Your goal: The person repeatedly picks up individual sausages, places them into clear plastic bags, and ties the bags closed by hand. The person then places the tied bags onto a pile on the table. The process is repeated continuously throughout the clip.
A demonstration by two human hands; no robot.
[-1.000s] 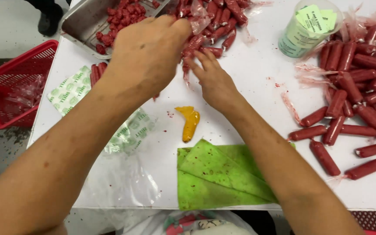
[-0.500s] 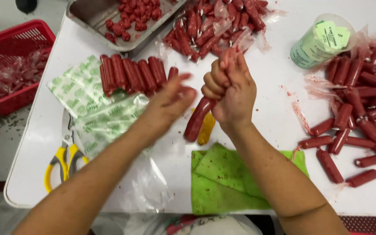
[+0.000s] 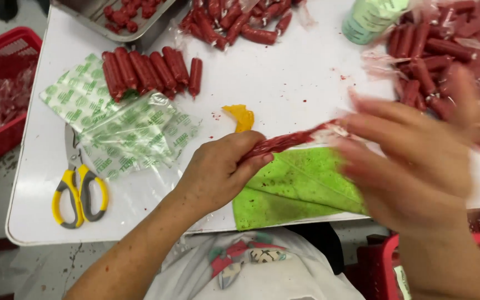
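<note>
My left hand (image 3: 220,169) is closed around one end of a red sausage (image 3: 287,141) held above the green cloth (image 3: 301,183). My right hand (image 3: 412,161), blurred by motion, pinches the other end, where a clear casing trails off. A yellow scrap (image 3: 240,116) lies on the white table (image 3: 284,78) just beyond the sausage. A row of red sausages (image 3: 145,69) lies on clear green-printed bags (image 3: 123,128) at the left.
Yellow-handled scissors (image 3: 79,186) lie near the table's left front edge. A metal tray (image 3: 140,28) with sausage pieces sits at the back left. More sausages are heaped at the back (image 3: 234,22) and right (image 3: 451,50). A green cup (image 3: 370,19) stands behind. A red basket (image 3: 1,94) stands left.
Both hands came back from the far pile toward the table's front edge with one sausage. The left hand took its near end, and the right hand has slid away to the right.
</note>
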